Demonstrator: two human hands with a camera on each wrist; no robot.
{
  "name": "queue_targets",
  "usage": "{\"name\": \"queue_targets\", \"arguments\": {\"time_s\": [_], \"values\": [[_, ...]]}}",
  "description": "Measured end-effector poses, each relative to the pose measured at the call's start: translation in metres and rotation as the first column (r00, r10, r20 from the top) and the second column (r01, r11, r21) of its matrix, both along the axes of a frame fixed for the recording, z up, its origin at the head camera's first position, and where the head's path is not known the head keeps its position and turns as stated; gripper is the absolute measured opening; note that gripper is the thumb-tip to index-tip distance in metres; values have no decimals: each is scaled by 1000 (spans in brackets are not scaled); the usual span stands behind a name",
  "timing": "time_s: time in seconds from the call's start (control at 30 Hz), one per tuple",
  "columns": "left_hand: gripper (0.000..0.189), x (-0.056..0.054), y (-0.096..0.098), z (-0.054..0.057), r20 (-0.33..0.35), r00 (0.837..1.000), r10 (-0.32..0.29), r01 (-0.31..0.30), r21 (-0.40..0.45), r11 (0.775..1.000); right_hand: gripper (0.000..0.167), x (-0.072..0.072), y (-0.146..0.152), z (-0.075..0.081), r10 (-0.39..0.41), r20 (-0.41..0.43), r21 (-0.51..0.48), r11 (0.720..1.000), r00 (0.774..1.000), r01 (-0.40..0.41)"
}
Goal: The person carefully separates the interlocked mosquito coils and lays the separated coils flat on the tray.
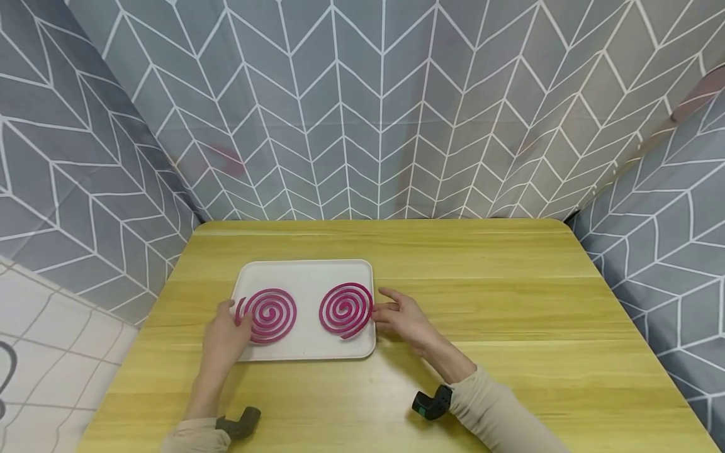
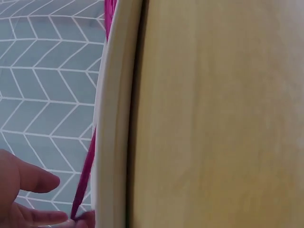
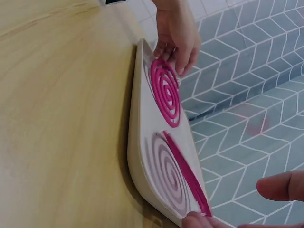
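Note:
Two magenta mosquito coils are at a white rectangular tray. At its left end, my left hand pinches the outer edge of the left coil; the left wrist view shows that coil's thin edge between fingertips. My right hand pinches the outer right edge of the right coil, with one finger stretched out apart from it. The right wrist view shows this coil tilted and raised above the tray, its spiral shadow beneath. The left coil also appears there.
The tray lies on a wooden table, left of its middle. Grey curtains with white zigzag lines stand behind and on both sides. Dark devices are strapped at both wrists. White tiles show at the lower left.

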State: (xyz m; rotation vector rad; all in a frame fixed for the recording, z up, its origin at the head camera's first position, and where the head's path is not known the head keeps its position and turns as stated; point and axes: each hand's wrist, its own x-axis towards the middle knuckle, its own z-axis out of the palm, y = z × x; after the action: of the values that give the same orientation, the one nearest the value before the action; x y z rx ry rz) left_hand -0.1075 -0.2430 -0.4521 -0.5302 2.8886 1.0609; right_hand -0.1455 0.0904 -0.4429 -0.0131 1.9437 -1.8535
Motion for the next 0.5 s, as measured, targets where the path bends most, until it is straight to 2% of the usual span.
{"name": "queue_targets", "arguments": {"time_s": [0.13,0.27,0.37,0.43,0.5], "values": [[58,2,1,4,-7,1000,-25,24,-94,995,55,1,1,3,7,-53,56,998,999,-4],[55,5,4,11,-55,998,-16,7,-166,986,46,0,6,7,-12,-94,92,996,996,21],[51,6,9,15,-97,994,-45,25,-199,980,42,0,16,10,-21,-112,109,994,993,33],[48,6,17,17,-155,984,-92,54,-233,971,39,1,26,12,-1,-157,143,989,988,24],[43,4,28,18,-226,959,-169,101,-284,954,36,2,36,14,32,-249,224,974,968,26]]}}
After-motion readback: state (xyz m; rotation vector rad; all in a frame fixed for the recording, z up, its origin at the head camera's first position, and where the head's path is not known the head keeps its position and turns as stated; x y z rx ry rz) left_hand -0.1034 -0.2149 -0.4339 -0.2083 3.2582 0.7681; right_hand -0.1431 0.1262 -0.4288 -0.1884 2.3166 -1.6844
